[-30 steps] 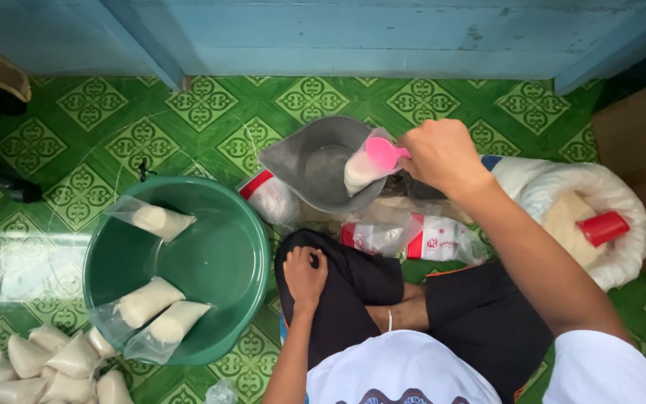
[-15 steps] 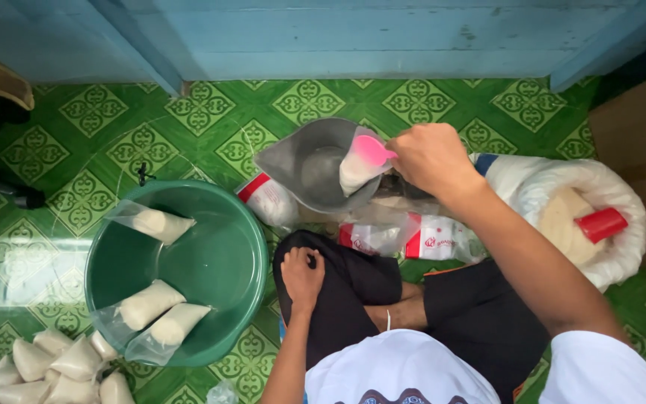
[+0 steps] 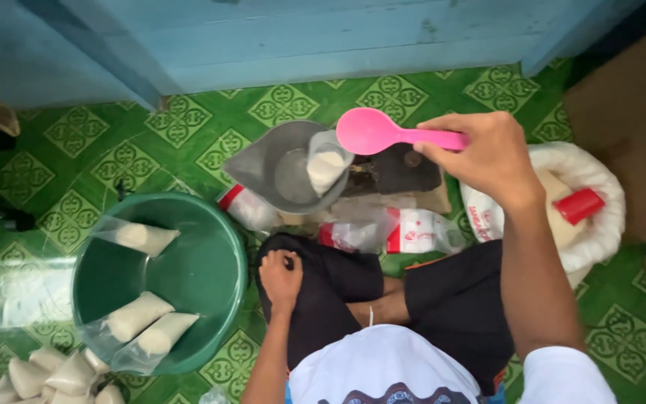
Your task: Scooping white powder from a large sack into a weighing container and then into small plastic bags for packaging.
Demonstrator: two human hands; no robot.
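My right hand [image 3: 487, 153] grips the handle of a pink plastic spoon [image 3: 383, 133] and holds it level above a small clear bag of white grains [image 3: 325, 168]. That bag stands in a grey metal scale pan [image 3: 278, 170], which sits beside a dark scale body [image 3: 398, 170]. My left hand [image 3: 280, 277] rests with curled fingers on my left knee, on black trousers, and holds nothing.
A green basin [image 3: 196, 277] at the left holds three filled bags [image 3: 137, 314]. More filled bags [image 3: 46, 374] lie on the floor at the bottom left. A large white sack [image 3: 600, 217] with a red cup [image 3: 579, 205] is at the right. Packets [image 3: 413, 230] lie before my knees.
My right hand has lifted the pink spoon out of the bag in the scale pan and moved it up and right. The view has shifted slightly. My left hand stays on the knee.
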